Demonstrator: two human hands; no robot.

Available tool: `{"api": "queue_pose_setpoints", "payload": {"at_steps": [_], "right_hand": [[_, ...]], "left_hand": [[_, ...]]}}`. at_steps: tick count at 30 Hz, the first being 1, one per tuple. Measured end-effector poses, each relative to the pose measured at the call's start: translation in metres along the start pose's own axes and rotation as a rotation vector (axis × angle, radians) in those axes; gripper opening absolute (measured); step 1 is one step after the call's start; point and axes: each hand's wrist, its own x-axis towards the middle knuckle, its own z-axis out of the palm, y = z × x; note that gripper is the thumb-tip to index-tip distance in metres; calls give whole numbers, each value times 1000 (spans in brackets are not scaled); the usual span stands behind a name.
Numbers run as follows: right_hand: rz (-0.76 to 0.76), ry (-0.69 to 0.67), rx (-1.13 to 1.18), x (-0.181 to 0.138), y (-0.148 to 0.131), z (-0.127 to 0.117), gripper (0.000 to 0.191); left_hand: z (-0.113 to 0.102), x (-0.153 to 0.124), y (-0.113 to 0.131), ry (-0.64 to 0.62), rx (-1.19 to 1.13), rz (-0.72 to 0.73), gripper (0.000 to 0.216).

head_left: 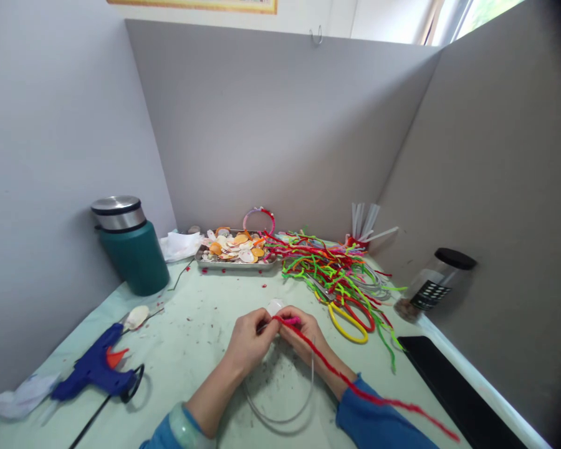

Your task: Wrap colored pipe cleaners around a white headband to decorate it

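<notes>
Both my hands meet over the front middle of the table. My left hand (251, 340) pinches one end of a red fuzzy yarn strand (334, 368) against a thin pale hoop (285, 423). Beside it, the fingers of my right hand (303, 333) close on the hoop where a short pink wrapped part (292, 320) shows. From the fingertips the red strand trails over my right forearm to the lower right. The hoop's bare loop hangs below my hands. My fingers partly hide the join.
A blue glue gun (98, 368) and a green flask (133, 249) stand left. At the back are a metal tray (236, 265) of shells, a wrapped hoop (273, 218) and tangled yarn (318, 262). Scissors (350, 321), a jar (434, 284) and a black strip (449, 380) lie right.
</notes>
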Motion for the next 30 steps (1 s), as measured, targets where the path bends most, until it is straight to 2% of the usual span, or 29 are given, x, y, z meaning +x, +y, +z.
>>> {"api": "queue_pose_setpoints", "payload": {"at_steps": [6,12,17,24,30], "right_hand": [[-3,12,-75,1,-1,2,18],[-34,55,-145,1,-3,2,12],[-52,54,-152,0,-5,2,11],[-77,48,-154,0,-6,1,10],[12,46,-108,-1,-5,-1,16]], "left_hand": [[-1,2,2,47,-33,-47,31],[-1,4,-3,15,-290,-243,27],[-3,4,0,-29,-442,-291,20],[0,6,-5,50,-379,-262,18],[-1,4,-5,6,-313,-99,12]]}}
